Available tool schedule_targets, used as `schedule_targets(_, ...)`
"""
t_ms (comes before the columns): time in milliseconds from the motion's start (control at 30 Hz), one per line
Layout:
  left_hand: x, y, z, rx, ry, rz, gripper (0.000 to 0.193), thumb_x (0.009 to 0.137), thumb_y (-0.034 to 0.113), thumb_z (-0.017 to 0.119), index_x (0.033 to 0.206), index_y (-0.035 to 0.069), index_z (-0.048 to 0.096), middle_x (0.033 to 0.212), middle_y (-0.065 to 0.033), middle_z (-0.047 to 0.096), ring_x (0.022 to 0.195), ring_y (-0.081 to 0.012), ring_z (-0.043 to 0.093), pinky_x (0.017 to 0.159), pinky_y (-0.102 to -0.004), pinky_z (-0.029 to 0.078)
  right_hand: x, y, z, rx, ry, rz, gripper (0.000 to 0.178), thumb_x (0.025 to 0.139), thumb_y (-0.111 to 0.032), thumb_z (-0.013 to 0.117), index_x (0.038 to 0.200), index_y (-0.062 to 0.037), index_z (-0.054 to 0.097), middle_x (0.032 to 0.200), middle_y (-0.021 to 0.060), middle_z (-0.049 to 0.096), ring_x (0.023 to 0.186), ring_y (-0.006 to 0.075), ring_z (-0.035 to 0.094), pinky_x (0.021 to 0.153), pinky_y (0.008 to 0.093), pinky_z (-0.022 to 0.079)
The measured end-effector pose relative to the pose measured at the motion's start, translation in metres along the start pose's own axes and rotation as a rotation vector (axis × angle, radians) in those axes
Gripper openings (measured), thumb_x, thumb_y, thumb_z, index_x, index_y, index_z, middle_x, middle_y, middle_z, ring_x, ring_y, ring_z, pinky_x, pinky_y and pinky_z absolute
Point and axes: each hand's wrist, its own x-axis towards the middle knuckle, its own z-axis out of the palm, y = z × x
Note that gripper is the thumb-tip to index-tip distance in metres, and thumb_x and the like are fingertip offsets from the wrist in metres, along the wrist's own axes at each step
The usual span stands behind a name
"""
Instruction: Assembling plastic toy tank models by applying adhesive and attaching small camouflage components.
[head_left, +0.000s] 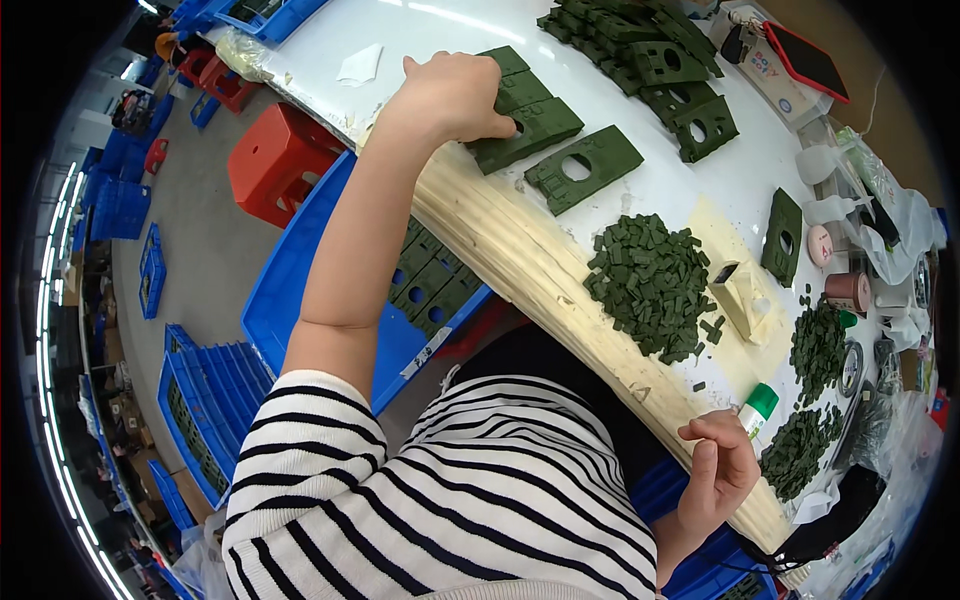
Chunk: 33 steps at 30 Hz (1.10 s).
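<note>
My left hand (445, 98) reaches over the far left of the white table (390, 28). Its fingers curl around the edge of a dark green plastic toy tank hull (540, 128), with the thumb near the hull's round hole; the other fingertips are hidden. A similar hull (583, 168) lies just to the right. Close to the table's front edge at the right is my right hand (718, 472), fingers loosely bent and thumb apart, with nothing visible in it. Just beyond it is a white glue bottle with a green cap (760, 402).
A heap of small green pieces (648, 285) lies mid-table, beside a cream-coloured block (742, 303). More hulls (670, 62) are stacked at the back. A blue crate (300, 255) of hulls sits below the table edge, near a red stool (280, 160). A red-edged phone (806, 62) rests on a box.
</note>
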Motion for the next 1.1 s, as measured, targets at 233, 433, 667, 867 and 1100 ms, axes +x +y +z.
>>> schedule_targets(233,-0.069,-0.067,-0.007,-0.188,0.475,-0.021,0.037,0.068,0.032,0.07,0.073,-0.004,0.061,0.066,-0.0159,0.06,0.063,-0.0287,0.059,0.062,-0.0363,0.047,-0.01,0.004,-0.006,0.011,0.015,-0.006,0.011,0.082,-0.007,0.059,0.084,0.0042,0.062,0.072,0.0115,0.06,0.068,0.0164,0.052,0.063,0.0255,0.039)
schedule_targets(433,-0.175,-0.14,0.071,-0.199,0.393,-0.334,0.031,0.062,0.021,0.074,0.063,-0.004,0.056,0.072,-0.018,0.059,0.069,-0.0323,0.057,0.068,-0.0398,0.047,-0.009,0.009,-0.001,0.028,-0.056,-0.006,0.012,0.082,-0.008,0.06,0.084,0.0045,0.062,0.072,0.0116,0.06,0.068,0.0167,0.051,0.062,0.0257,0.039)
schedule_targets(667,-0.266,-0.176,0.215,-0.133,-0.203,-0.587,0.034,0.065,0.034,0.076,0.077,0.004,0.066,0.101,-0.0185,0.058,0.109,-0.0362,0.048,0.103,-0.0525,0.03,-0.01,0.006,0.008,0.03,-0.135,-0.057,0.014,0.081,-0.009,0.061,0.083,0.0051,0.062,0.071,0.0119,0.06,0.068,0.0176,0.051,0.062,0.0262,0.04)
schedule_targets(867,-0.274,-0.134,0.255,-0.099,-0.18,-0.48,0.041,0.067,0.042,0.076,0.081,0.005,0.066,0.112,-0.0189,0.053,0.12,-0.0371,0.04,0.107,-0.0561,0.022,-0.017,0.012,0.015,0.035,-0.133,0.024,0.015,0.08,-0.009,0.062,0.084,0.0058,0.062,0.071,0.0123,0.06,0.069,0.0181,0.052,0.063,0.0268,0.04)
schedule_targets(1100,-0.269,-0.139,0.246,-0.169,-0.336,-0.453,0.043,0.075,0.049,0.069,0.078,0.005,0.066,0.108,-0.0186,0.053,0.117,-0.0358,0.039,0.106,-0.0551,0.022,-0.023,0.011,0.013,0.016,-0.155,0.008,0.015,0.08,-0.009,0.062,0.085,0.0058,0.062,0.073,0.0126,0.06,0.07,0.0181,0.052,0.065,0.0271,0.041)
